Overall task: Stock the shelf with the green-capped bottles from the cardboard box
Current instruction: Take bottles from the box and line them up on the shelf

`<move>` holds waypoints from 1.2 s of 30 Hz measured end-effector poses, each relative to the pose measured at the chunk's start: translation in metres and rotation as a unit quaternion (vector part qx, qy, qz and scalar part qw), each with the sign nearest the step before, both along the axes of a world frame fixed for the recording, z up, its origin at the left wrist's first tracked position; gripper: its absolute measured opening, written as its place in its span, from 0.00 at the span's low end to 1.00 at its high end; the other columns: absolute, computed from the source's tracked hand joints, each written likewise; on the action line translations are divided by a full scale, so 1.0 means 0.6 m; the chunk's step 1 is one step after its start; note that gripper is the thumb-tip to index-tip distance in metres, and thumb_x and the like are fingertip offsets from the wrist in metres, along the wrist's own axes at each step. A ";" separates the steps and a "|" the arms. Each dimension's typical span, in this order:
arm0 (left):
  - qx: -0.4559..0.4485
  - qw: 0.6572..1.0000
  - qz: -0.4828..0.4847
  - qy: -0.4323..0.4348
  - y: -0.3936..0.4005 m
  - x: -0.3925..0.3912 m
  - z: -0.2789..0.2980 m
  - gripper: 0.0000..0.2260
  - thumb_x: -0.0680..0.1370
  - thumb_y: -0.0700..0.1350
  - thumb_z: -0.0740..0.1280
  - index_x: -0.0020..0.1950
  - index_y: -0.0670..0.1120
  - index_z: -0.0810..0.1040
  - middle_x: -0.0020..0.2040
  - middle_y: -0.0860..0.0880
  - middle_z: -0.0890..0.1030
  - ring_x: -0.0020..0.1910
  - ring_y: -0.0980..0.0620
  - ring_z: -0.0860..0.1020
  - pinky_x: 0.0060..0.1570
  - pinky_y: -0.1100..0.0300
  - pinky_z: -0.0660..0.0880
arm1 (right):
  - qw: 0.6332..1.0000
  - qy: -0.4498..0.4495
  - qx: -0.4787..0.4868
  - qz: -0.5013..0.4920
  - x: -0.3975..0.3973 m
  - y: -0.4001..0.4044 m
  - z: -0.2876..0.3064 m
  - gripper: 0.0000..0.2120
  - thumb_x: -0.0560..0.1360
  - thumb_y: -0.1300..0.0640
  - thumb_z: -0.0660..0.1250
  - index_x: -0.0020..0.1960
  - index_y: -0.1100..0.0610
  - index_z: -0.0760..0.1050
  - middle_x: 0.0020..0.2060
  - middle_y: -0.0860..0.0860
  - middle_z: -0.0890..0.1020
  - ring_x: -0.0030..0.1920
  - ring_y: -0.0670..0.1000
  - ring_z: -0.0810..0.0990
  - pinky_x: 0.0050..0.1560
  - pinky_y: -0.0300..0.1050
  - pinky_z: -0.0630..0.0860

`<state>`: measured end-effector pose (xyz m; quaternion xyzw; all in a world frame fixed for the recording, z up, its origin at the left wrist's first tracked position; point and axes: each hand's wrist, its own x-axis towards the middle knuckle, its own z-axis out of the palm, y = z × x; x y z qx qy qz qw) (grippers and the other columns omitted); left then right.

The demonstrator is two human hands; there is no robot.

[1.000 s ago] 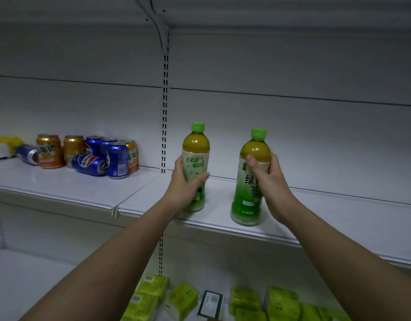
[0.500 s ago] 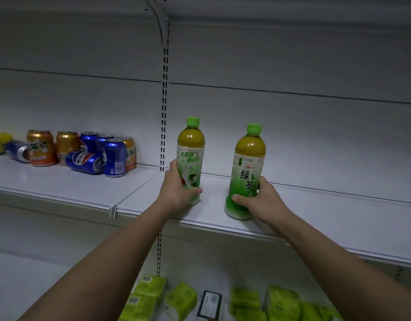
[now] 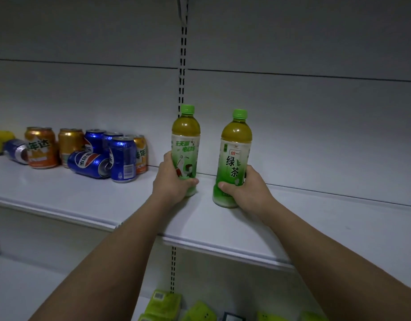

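I see both of my hands out on the white shelf (image 3: 292,230), each with a green-capped bottle standing upright on it; my left hand (image 3: 170,181) wraps the lower part of the left bottle (image 3: 186,140), fingers curled round the far side and the thumb across the front near its base; my right hand (image 3: 246,191) grasps the right bottle (image 3: 235,154) low down, thumb over the front of the green label, the other fingers hidden behind it. The two bottles stand near each other with a clear gap between them, the left one set further back, close to the slotted upright (image 3: 182,66) in the back panel; the right one sits nearer the shelf's front edge. Both hold amber liquid above pale green labels. Off to the left on the same shelf I see a cluster of orange cans (image 3: 70,142) and blue cans (image 3: 122,158), some upright, one blue can (image 3: 88,164) lying on its side; another can (image 3: 15,150) lies tipped at the far left beside a yellow object (image 3: 0,137). Below, green packets (image 3: 164,304) lie on a lower shelf. The cardboard box is out of my view.
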<state>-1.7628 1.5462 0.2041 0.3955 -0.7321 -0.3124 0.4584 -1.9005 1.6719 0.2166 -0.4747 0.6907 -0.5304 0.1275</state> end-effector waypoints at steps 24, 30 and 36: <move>-0.005 0.995 0.058 -0.076 -0.096 -0.048 -0.022 0.39 0.66 0.47 0.76 0.72 0.50 0.59 0.63 0.43 0.69 0.65 0.42 0.68 0.65 0.48 0.70 | 0.998 0.049 0.018 -0.043 -0.020 -0.173 -0.024 0.29 0.66 0.56 0.73 0.64 0.56 0.66 0.60 0.54 0.75 0.60 0.56 0.76 0.61 0.52 0.76; -0.020 0.997 0.057 -0.057 -0.095 -0.048 -0.021 0.38 0.64 0.47 0.79 0.69 0.50 0.64 0.62 0.46 0.75 0.60 0.45 0.76 0.60 0.47 0.76 | 0.998 0.039 0.016 -0.038 -0.025 -0.167 -0.022 0.27 0.71 0.61 0.71 0.67 0.58 0.65 0.63 0.54 0.76 0.62 0.54 0.76 0.53 0.40 0.68; -0.028 0.997 0.056 -0.048 -0.096 -0.047 -0.022 0.36 0.65 0.46 0.79 0.68 0.49 0.64 0.63 0.48 0.76 0.60 0.47 0.77 0.58 0.50 0.76 | 0.999 0.030 0.006 -0.026 -0.026 -0.166 -0.023 0.27 0.72 0.62 0.71 0.68 0.58 0.65 0.63 0.53 0.77 0.53 0.48 0.74 0.52 0.39 0.68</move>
